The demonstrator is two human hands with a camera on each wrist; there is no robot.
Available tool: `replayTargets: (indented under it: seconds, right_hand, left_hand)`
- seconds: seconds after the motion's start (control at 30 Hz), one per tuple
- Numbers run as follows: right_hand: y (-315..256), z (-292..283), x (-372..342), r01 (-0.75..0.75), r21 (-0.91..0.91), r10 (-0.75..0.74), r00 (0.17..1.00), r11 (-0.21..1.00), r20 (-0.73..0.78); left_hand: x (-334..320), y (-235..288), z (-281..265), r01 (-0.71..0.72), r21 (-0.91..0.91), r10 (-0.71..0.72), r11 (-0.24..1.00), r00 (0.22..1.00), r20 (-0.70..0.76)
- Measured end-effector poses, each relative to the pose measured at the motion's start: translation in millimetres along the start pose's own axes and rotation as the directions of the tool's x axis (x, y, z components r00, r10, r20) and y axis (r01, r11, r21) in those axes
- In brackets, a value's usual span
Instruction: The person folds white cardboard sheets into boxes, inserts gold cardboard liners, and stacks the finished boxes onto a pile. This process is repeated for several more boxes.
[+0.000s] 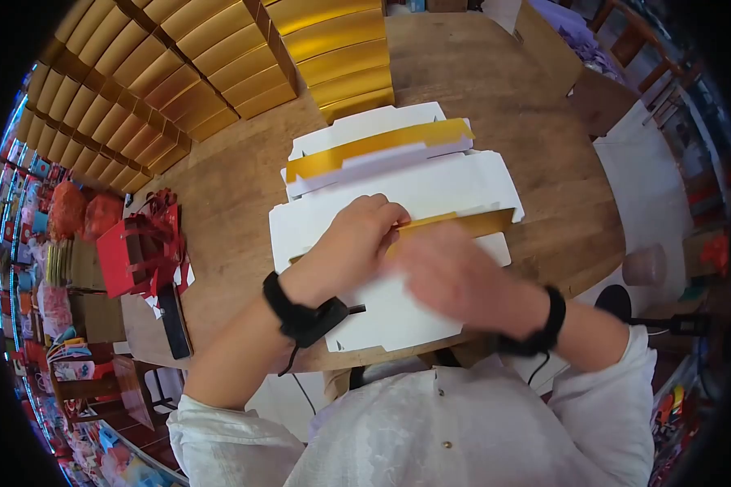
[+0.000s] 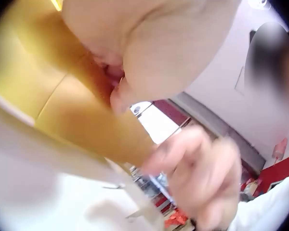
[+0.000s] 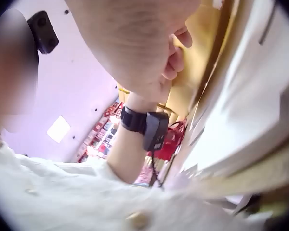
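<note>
Flat white card box blanks (image 1: 455,180) with gold outer faces overlap in front of me. A gold flap (image 1: 483,221) stands up along the nearer blank. My left hand (image 1: 353,231) pinches this flap near its middle; in the left wrist view, its thumb and fingertips press against the gold card (image 2: 82,115). Close beside it, my right hand (image 1: 447,272) is blurred, its fingers bent near the flap. The left wrist view shows that right hand (image 2: 197,178) at the flap's end; I cannot tell whether it grips the card. Farther back, another gold flap (image 1: 382,152) stands raised.
Tall stacks of gold boxes (image 1: 333,49) fill the back left of the wooden table (image 1: 479,65). A red bag (image 1: 126,256) and a black phone (image 1: 173,321) lie at the left edge. An open carton (image 1: 548,49) stands at the back right, beyond the table.
</note>
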State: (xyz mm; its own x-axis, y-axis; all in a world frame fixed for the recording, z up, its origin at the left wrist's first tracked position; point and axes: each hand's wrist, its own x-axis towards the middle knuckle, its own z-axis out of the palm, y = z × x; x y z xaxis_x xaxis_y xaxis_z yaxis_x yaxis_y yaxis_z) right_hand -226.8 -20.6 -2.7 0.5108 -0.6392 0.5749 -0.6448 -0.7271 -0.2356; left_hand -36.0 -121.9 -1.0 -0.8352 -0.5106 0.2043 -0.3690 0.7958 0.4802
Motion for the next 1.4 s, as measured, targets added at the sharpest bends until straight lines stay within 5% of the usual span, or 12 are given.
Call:
replayTargets:
  seconds: [0.1, 0.17, 0.2, 0.23, 0.3, 0.37, 0.43, 0.53, 0.83, 1.2, 1.27, 1.4]
  right_hand:
    - [-32, -26, -21, -0.071, 0.269, 0.020, 0.982, 0.960, 0.188]
    - [-17, -37, -48, -0.164, 0.149, 0.118, 0.954, 0.975, 0.276]
    - [-15, -35, -68, -0.472, 0.239, 0.401, 0.869, 0.849, 0.290]
    - [-10, -55, -70, -0.444, 0.417, 0.430, 0.893, 0.793, 0.133]
    - [19, -44, -104, -0.740, 0.668, 0.794, 0.450, 0.077, 0.408]
    - [29, -43, -106, -0.791, 0.433, 0.782, 0.568, 0.432, 0.258]
    - [24, -48, -103, -0.774, 0.443, 0.763, 0.593, 0.452, 0.259]
    - [26, -54, -102, -0.654, 0.317, 0.560, 0.754, 0.686, 0.343]
    - [24, -34, -60, -0.542, -0.103, 0.545, 0.781, 0.834, 0.304]
    - [59, -28, -22, -0.340, 0.110, 0.328, 0.937, 0.934, 0.118]
    - [54, -26, -2, -0.264, 0.270, 0.255, 0.965, 0.926, 0.067]
    - [46, -30, 16, -0.231, 0.225, 0.161, 0.943, 0.947, 0.290]
  left_hand:
    - [-4, 45, -51, -0.049, -0.030, 0.039, 0.998, 0.962, -0.272]
    - [-23, 57, -77, -0.051, 0.154, 0.114, 0.987, 0.891, -0.440]
    - [-32, 56, -89, -0.069, 0.249, 0.171, 0.966, 0.894, -0.415]
    - [-40, 53, -98, -0.087, 0.343, 0.224, 0.935, 0.896, -0.384]
    - [-47, 41, -101, -0.087, 0.425, 0.248, 0.901, 0.907, -0.339]
    - [-60, 17, -84, 0.003, 0.574, 0.186, 0.819, 0.945, -0.270]
    - [-77, -4, -63, 0.089, 0.568, 0.059, 0.818, 0.970, -0.237]
    - [-99, -8, -47, 0.439, 0.113, -0.434, 0.891, 0.898, -0.066]
    - [-109, 21, -33, 0.311, 0.073, -0.312, 0.947, 0.950, 0.000]
    - [-74, -32, -37, 0.359, -0.267, -0.357, 0.894, 0.932, 0.057]
    - [-52, -8, -49, 0.078, 0.046, -0.085, 0.996, 0.982, 0.168]
    - [-30, 27, -51, 0.049, 0.147, -0.083, 0.988, 0.969, 0.231]
